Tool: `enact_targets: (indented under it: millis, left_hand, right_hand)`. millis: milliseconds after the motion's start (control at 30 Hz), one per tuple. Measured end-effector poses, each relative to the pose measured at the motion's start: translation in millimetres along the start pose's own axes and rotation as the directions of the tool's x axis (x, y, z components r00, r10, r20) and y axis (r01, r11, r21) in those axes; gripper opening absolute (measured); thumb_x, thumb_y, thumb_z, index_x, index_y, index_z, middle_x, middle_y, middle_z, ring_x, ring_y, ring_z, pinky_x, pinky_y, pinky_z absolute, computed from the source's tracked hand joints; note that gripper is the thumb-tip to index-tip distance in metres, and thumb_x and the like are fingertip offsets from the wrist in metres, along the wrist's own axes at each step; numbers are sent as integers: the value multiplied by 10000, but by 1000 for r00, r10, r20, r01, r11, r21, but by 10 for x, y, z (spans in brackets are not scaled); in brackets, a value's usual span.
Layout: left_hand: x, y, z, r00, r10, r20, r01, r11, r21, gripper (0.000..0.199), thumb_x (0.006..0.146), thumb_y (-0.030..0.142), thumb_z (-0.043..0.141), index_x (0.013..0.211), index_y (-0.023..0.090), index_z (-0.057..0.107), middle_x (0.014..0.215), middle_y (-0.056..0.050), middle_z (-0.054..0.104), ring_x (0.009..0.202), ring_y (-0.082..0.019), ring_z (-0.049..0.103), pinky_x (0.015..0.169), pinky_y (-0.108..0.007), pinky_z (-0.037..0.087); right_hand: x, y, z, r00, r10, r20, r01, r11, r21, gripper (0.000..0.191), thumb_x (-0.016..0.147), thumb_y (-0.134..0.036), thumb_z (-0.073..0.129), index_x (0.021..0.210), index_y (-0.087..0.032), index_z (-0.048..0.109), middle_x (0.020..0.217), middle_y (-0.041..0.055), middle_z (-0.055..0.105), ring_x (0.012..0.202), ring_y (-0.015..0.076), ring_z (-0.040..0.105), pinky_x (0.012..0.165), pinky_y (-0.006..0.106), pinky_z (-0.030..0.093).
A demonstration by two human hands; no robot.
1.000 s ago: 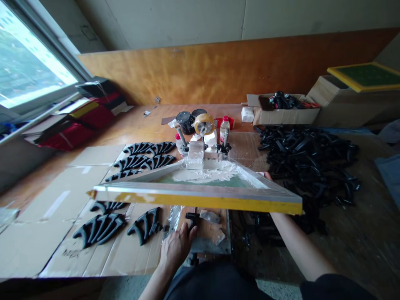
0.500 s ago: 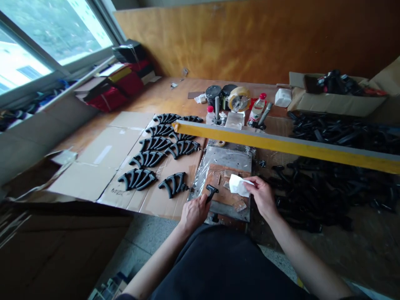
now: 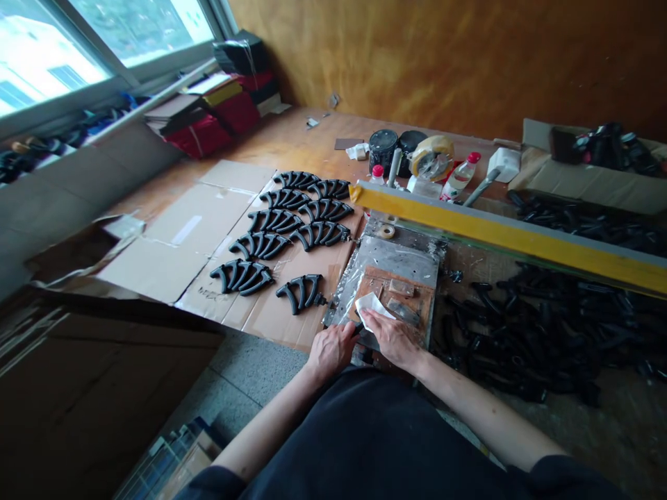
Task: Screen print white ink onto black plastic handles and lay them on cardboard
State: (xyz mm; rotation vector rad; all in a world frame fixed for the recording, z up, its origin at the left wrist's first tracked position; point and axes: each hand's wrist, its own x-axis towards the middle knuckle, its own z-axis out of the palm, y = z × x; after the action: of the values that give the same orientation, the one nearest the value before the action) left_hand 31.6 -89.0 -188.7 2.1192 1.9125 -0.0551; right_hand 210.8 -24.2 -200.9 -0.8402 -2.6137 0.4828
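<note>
My left hand [image 3: 332, 349] is closed round a black handle-like part [image 3: 358, 328], most of which is hidden by my fingers and the cloth. My right hand [image 3: 397, 340] presses a white cloth [image 3: 371, 307] over the end of that part. Both hands are close together above the front of a metal plate [image 3: 383, 255] that carries a brown board [image 3: 365, 283] with small blocks. To their left, a small group of black curved parts [image 3: 301, 293] lies on cardboard [image 3: 260, 309].
Several rows of black parts [image 3: 281, 221] lie at left. A yellow-edged bar [image 3: 500, 222] crosses above the bench. Black parts [image 3: 521, 333] are heaped at right. Behind stand jars [image 3: 383, 149], a tape roll [image 3: 432, 158], a bottle [image 3: 461, 175] and an open box [image 3: 588, 182].
My right hand has moved left and brought the white cloth onto the black part in my left hand. The camera view has shifted, so the bench appears further right.
</note>
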Motion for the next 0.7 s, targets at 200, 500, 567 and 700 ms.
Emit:
enact_targets:
  millis: [200,500,567,700]
  left_hand:
    - [22,-6,-12,999,6,33,-6,1000,-12,237,965,379,369,950,217,542,853,-52,687,831,-209,650,690,-291,444]
    - [43,-4,-17,999,27,26,-27,1000,-16,287,974,385,333,946,201,552,834,-63,691,816,-208,658,687,-288,436]
    - [46,1,-28,999,23,31,-23,1000,-14,289,974,384,334,947,199,555,838,-64,693,826,-208,660,696,-287,438]
    - [53,19,-40,998,-7,67,7,1000,4,289,972,395,341,977,202,555,869,-66,698,856,-206,664,720,-286,444]
  right_hand:
    - [124,9,-82,997,34,65,-37,998,42,521,903,-60,348,1410,-129,447,1321,168,577,1211,223,568,1015,360,486]
    - [-52,55,-142,996,-65,54,65,998,-1,417,902,-58,356,1252,-114,576,1271,151,617,1205,227,569,1020,359,473]
    - [-90,65,-239,995,-44,94,43,999,17,391,893,-63,370,1206,-147,589,1197,119,660,1130,212,613,961,325,496]
    - [-13,85,-364,967,250,48,-253,965,70,244,929,-150,392,1059,-185,595,885,66,716,816,206,687,694,269,507]
